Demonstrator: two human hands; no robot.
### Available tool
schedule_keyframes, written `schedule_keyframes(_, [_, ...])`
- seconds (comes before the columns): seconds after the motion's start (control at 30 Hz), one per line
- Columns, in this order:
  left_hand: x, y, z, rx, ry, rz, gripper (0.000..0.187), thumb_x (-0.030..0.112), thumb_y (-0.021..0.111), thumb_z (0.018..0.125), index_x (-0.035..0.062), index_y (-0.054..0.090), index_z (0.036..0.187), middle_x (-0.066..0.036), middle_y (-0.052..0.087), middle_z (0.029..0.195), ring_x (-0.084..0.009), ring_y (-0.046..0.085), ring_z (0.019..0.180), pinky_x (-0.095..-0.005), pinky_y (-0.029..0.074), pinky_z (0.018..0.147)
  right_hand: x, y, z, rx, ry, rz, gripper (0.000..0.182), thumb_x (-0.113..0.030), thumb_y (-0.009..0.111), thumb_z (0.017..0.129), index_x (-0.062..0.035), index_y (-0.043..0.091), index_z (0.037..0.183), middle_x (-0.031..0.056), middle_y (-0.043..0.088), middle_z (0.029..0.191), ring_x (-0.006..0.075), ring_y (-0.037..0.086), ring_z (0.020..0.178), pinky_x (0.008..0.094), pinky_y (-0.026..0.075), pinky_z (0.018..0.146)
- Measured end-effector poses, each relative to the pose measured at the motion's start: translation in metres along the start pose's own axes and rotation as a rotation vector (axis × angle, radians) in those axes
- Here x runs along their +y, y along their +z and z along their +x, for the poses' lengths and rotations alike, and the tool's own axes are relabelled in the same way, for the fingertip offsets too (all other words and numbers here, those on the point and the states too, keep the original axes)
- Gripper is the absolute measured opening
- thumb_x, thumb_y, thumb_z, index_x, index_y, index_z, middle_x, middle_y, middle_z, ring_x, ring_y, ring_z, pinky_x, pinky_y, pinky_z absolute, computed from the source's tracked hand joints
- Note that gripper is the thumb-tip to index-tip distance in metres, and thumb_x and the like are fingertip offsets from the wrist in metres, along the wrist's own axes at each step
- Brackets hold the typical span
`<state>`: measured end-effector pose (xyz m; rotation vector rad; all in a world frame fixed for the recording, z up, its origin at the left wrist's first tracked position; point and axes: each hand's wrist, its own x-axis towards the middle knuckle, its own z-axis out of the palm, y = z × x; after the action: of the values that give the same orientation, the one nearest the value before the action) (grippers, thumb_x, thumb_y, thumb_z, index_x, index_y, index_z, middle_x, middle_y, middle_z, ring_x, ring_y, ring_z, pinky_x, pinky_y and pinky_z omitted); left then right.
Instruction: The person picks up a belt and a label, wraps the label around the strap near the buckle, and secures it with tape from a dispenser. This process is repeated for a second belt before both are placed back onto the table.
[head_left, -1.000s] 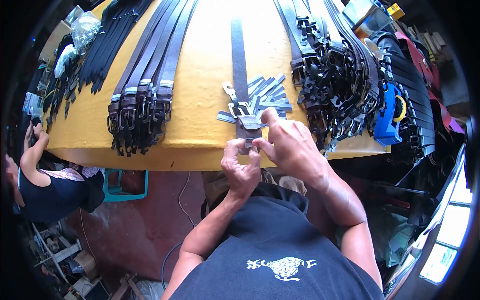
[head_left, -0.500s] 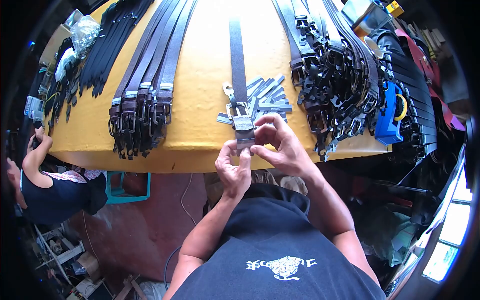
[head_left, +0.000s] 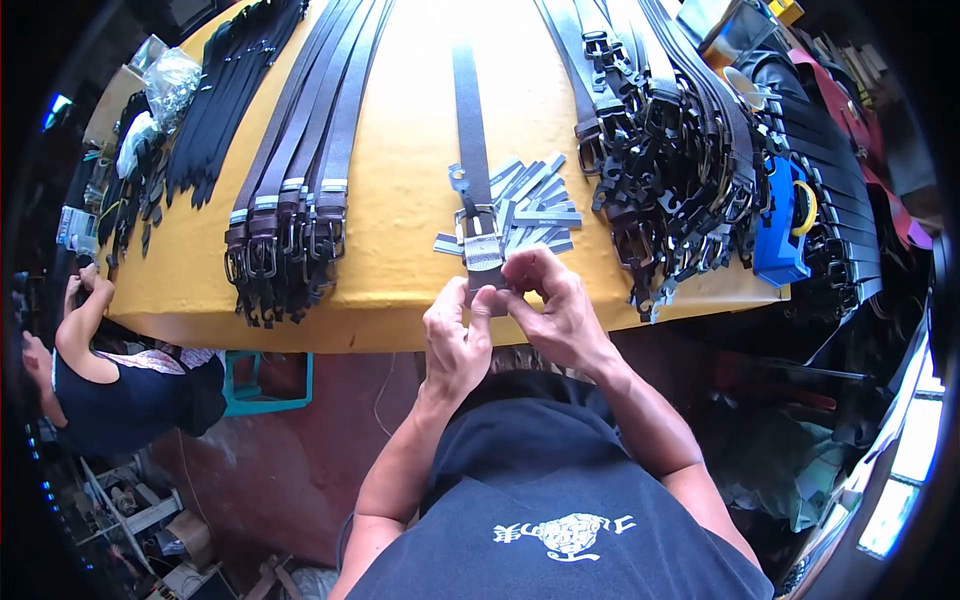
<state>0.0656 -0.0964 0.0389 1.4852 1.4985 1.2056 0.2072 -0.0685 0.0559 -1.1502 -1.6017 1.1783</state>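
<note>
A dark belt (head_left: 470, 120) runs down the middle of the yellow table, its silver buckle (head_left: 475, 222) near the front edge. Below the buckle, my left hand (head_left: 460, 335) pinches the belt's end from the left. Opposite it, my right hand (head_left: 555, 310) has its fingers curled around the same end, thumb close to the left thumb. My fingertips partly hide the end of the belt. Printed grey strips (head_left: 535, 205) lie in a loose pile just right of the buckle. A pale hook-shaped hanger (head_left: 459, 178) shows at the buckle's upper left.
Belts with buckles lie on the yellow table (head_left: 400, 240) in a left bundle (head_left: 290, 220) and a right heap (head_left: 670, 150). A blue tape dispenser (head_left: 780, 225) stands at the right edge. Another person (head_left: 120, 390) works at far left, near a teal stool (head_left: 265, 385).
Both my hands have closed in over the belt's end, covering the grey strip seen there before. The view has shifted slightly.
</note>
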Motion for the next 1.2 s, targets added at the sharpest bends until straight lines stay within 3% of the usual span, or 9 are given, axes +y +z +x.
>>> schedule_keyframes(0.1, [-0.001,-0.005,0.001,-0.062,0.065,0.016,0.018,0.012,0.052,0.093,-0.0055,0.053,0.089,-0.023,0.055,0.075,-0.0399,0.053,0.063,-0.0393,0.043,0.058,0.0,0.002,0.0,0.011,0.027,-0.01,0.022,-0.002,0.065,0.082,-0.0008,0.051,0.099,0.0052,0.058,0.085,0.0091,0.056,0.08,0.0252,0.048,0.072])
schedule_keyframes(0.17, [0.004,-0.008,0.001,-0.079,0.059,0.011,0.018,0.012,0.051,0.093,-0.0056,0.053,0.09,-0.023,0.055,0.074,-0.0397,0.053,0.064,-0.0399,0.043,0.058,-0.001,0.005,0.0,0.032,0.031,-0.02,0.021,-0.003,0.064,0.082,-0.0006,0.051,0.098,0.0053,0.058,0.084,0.0089,0.056,0.08,0.0253,0.048,0.071])
schedule_keyframes(0.3, [0.006,-0.005,0.003,-0.031,0.158,0.064,0.019,0.012,0.05,0.093,-0.0058,0.052,0.088,-0.023,0.055,0.073,-0.0392,0.053,0.063,-0.0402,0.042,0.057,0.002,0.013,0.003,0.127,0.003,0.001,0.018,-0.005,0.062,0.082,0.0008,0.052,0.096,0.0132,0.062,0.075,0.0198,0.062,0.07,0.0319,0.049,0.065])
schedule_keyframes(0.47, [-0.003,0.0,0.0,-0.032,0.026,0.022,0.021,0.013,0.05,0.093,-0.0055,0.051,0.082,-0.021,0.053,0.068,-0.0346,0.046,0.057,-0.038,0.041,0.055,0.006,0.013,0.001,0.108,-0.126,-0.064,0.023,-0.004,0.06,0.084,0.0016,0.048,0.102,0.0166,0.062,0.08,0.0255,0.063,0.074,0.0342,0.05,0.067])
schedule_keyframes(0.6, [-0.004,0.008,-0.003,-0.01,-0.072,-0.067,0.023,0.013,0.05,0.094,-0.0059,0.051,0.08,-0.02,0.052,0.065,-0.0273,0.045,0.055,-0.0364,0.041,0.055,0.006,0.005,-0.002,0.031,-0.096,-0.081,0.025,-0.002,0.06,0.084,-0.0011,0.046,0.105,0.0112,0.058,0.085,0.0166,0.059,0.079,0.0308,0.048,0.073])
schedule_keyframes(0.7, [-0.001,0.009,-0.004,-0.018,-0.109,-0.134,0.021,0.013,0.046,0.096,-0.0046,0.057,0.09,-0.006,0.062,0.076,-0.0084,0.049,0.067,-0.0262,0.043,0.06,0.005,0.001,-0.003,-0.046,-0.097,-0.076,0.029,0.0,0.06,0.083,-0.0018,0.044,0.107,0.0091,0.055,0.089,0.0155,0.057,0.083,0.0299,0.047,0.075])
schedule_keyframes(0.9, [0.01,0.001,0.005,-0.087,-0.134,-0.135,0.017,0.011,0.051,0.093,-0.0036,0.058,0.097,-0.007,0.064,0.082,-0.0086,0.057,0.077,-0.024,0.047,0.07,0.01,-0.005,-0.001,-0.116,0.031,0.406,0.03,0.006,0.055,0.085,-0.0031,0.041,0.11,0.004,0.049,0.099,0.0104,0.05,0.095,0.026,0.043,0.086])
schedule_keyframes(1.0, [0.009,-0.001,0.008,-0.136,-0.054,-0.094,0.018,0.011,0.054,0.088,-0.0058,0.056,0.093,-0.017,0.063,0.079,-0.0188,0.06,0.071,-0.0326,0.047,0.066,0.011,-0.005,0.001,-0.046,0.062,0.405,0.029,0.006,0.055,0.085,-0.0032,0.041,0.108,0.004,0.05,0.098,0.0093,0.05,0.094,0.0256,0.043,0.085])
schedule_keyframes(1.2, [0.01,-0.005,0.004,-0.16,-0.12,-0.157,0.018,0.012,0.054,0.089,-0.0047,0.057,0.096,-0.013,0.063,0.079,-0.0154,0.057,0.069,-0.0302,0.047,0.065,0.015,-0.006,0.0,-0.019,0.082,0.502,0.025,0.005,0.057,0.085,-0.0038,0.043,0.104,0.0032,0.051,0.097,0.0077,0.05,0.091,0.0233,0.043,0.082])
